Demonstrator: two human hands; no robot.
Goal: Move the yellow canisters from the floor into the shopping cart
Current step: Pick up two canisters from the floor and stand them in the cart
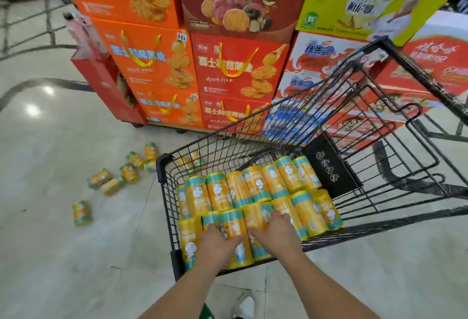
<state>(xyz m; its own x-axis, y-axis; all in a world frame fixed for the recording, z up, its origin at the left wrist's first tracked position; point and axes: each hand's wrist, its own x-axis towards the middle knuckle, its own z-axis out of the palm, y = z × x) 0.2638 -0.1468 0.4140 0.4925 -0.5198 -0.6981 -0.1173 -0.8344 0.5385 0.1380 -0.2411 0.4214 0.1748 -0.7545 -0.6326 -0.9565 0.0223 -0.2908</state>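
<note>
A black wire shopping cart (162, 166) stands in front of me, its basket packed with several yellow canisters with teal bands (266, 184) lying in rows. My left hand (217, 242) rests on a canister (233, 225) in the near row, fingers curled over it. My right hand (276, 232) presses on the neighbouring canister (255, 217). Several more yellow canisters (126, 171) lie scattered on the floor left of the cart, and one (81, 213) lies alone nearer to me.
A tall stack of orange, red and yellow gift boxes (235, 70) rises just beyond the cart. The cart's folded child seat with a black panel (329, 164) is at the right. The pale tiled floor (63, 255) spreads to the left. My white shoe (247, 306) shows below.
</note>
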